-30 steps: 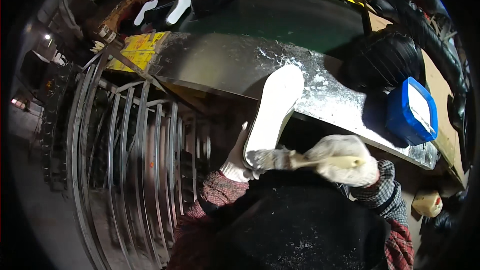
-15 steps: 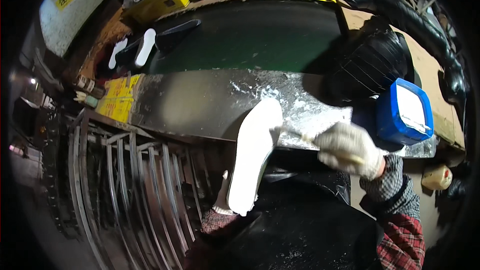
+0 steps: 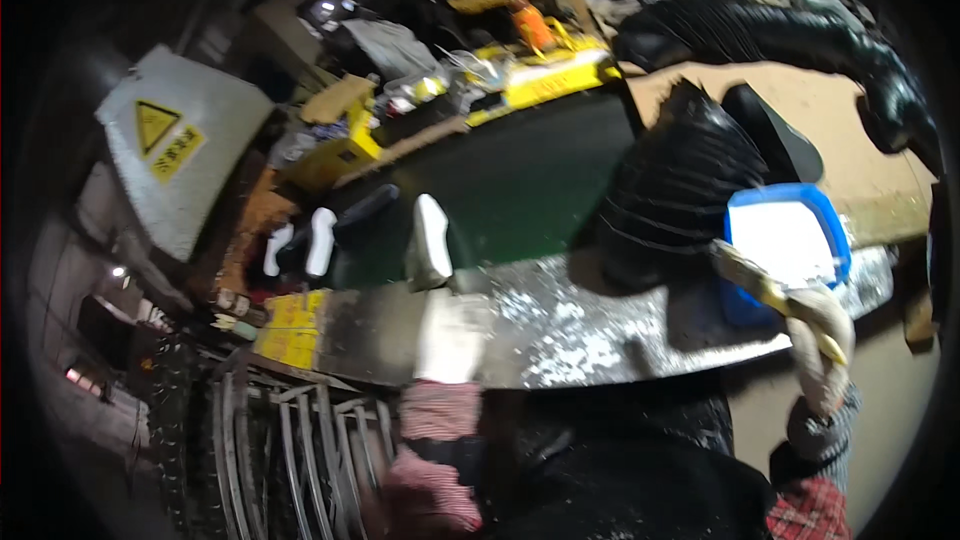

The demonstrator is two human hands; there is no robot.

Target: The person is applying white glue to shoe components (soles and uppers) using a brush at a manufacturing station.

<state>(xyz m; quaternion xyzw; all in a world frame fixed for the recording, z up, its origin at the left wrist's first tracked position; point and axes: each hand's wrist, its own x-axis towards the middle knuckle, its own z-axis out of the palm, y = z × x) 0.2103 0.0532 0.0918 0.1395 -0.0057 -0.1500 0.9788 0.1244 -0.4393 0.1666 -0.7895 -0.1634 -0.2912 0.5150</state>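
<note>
My left hand (image 3: 452,338), in a pale work glove, reaches to the near edge of a dark green belt. Its blurred fingers are closed at the near end of a white-coated shoe sole (image 3: 432,238), which points away from me over the belt. My right hand (image 3: 822,340), gloved too, grips a brush (image 3: 752,278) with a light handle. That brush is at the near rim of a blue tub (image 3: 842,240) of white paste; its bristles are hard to make out. Two more white-coated soles, the nearer one (image 3: 321,242) beside dark soles, lie on the belt's far left.
A stack of black soles (image 3: 680,185) stands left of the tub. White smears cover the metal ledge (image 3: 560,335) in front of the belt. Metal rack bars (image 3: 300,450) rise at lower left. Yellow boxes (image 3: 345,145) and clutter line the back. A warning-signed panel (image 3: 215,130) stands left.
My left hand has carried the coated sole from in front of the ledge forward to the belt. My right hand has taken the brush from the sole rightward to the tub. The view has shifted.
</note>
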